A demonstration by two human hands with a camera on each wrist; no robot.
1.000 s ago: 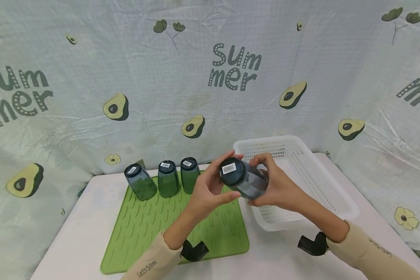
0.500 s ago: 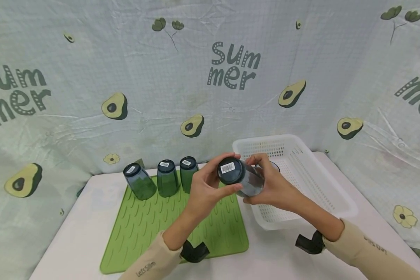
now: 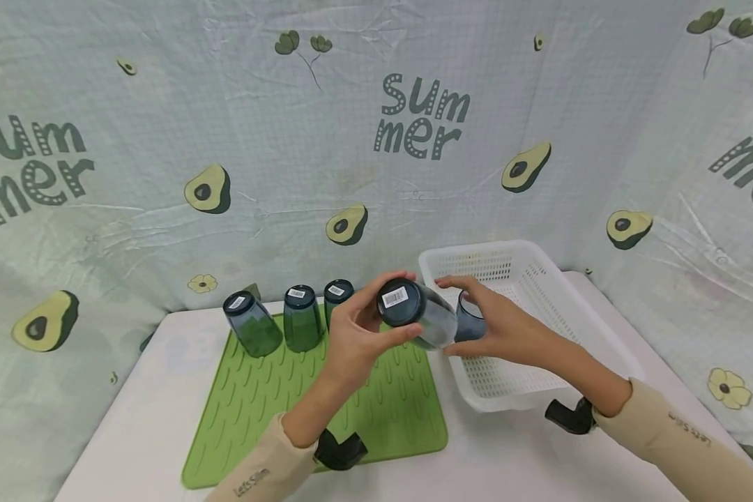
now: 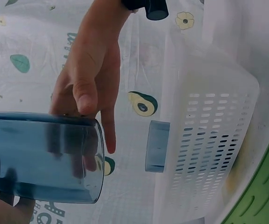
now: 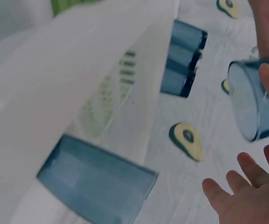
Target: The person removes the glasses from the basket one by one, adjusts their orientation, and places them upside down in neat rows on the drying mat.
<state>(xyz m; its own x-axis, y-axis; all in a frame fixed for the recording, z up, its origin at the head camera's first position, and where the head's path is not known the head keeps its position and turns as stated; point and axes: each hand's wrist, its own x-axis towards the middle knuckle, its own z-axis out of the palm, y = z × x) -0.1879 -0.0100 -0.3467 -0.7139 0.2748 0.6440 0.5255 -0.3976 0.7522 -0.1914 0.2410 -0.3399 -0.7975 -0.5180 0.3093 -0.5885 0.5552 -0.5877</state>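
Note:
My left hand [image 3: 358, 331] grips a blue tinted drinking glass [image 3: 436, 321] around its base end. The glass lies tilted in the air, its labelled dark base toward the head camera and its rim toward the right. Beside the rim, my right hand [image 3: 502, 324] has its fingers and thumb spread, holding nothing. In the right wrist view, that right hand [image 5: 251, 186] shows a gap between its fingers and the held glass [image 5: 246, 102]. Another blue glass [image 3: 469, 319] is in the white basket [image 3: 602, 335], partly hidden behind my right hand.
Three similar glasses stand upside down in a row at the back of the green drying mat [image 3: 314, 418]: a left one [image 3: 254, 328], a middle one [image 3: 302, 321] and a right one [image 3: 339, 293] partly covered by my left hand. A printed cloth [image 3: 276, 139] hangs behind the table.
My right hand has let go of the glass and opened. My left hand has carried the glass slightly to the left, and the glass in the basket has come into view.

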